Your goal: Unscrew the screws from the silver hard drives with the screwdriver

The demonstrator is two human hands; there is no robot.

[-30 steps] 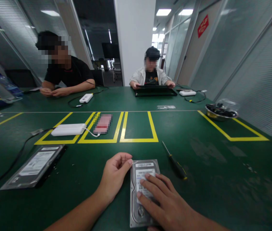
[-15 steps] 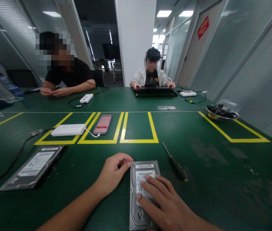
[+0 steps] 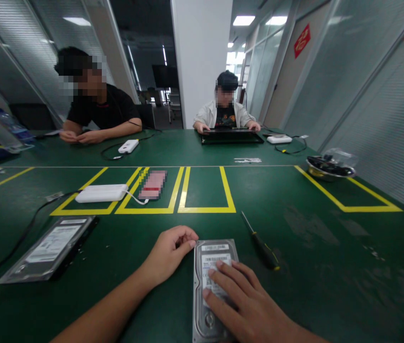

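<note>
Flat on the table in front of me lies a silver hard drive (image 3: 201, 305) with white labels. My right hand (image 3: 241, 300) rests on top of it, fingers spread over the label; its thumb is out of sight. At the drive's far left corner, my left hand (image 3: 174, 250) is closed in a pinch, thumb and index fingertips together. Whatever may be between those fingertips is too small to make out. To the right of the drive is a screwdriver (image 3: 264, 250) with a black and yellow handle. A second hard drive (image 3: 50, 245) lies at the left.
Small loose bits, perhaps screws, lie beside the second drive. A white power bank (image 3: 102, 193) is cabled to a phone (image 3: 153, 185) among yellow tape outlines (image 3: 207, 209). A bowl of dark items (image 3: 330, 167) stands at right. Two people sit across the green table (image 3: 316, 286); one holds a dark panel (image 3: 232, 136).
My hands and the hard drive look almost unmoved. The person at the far left has turned their head slightly.
</note>
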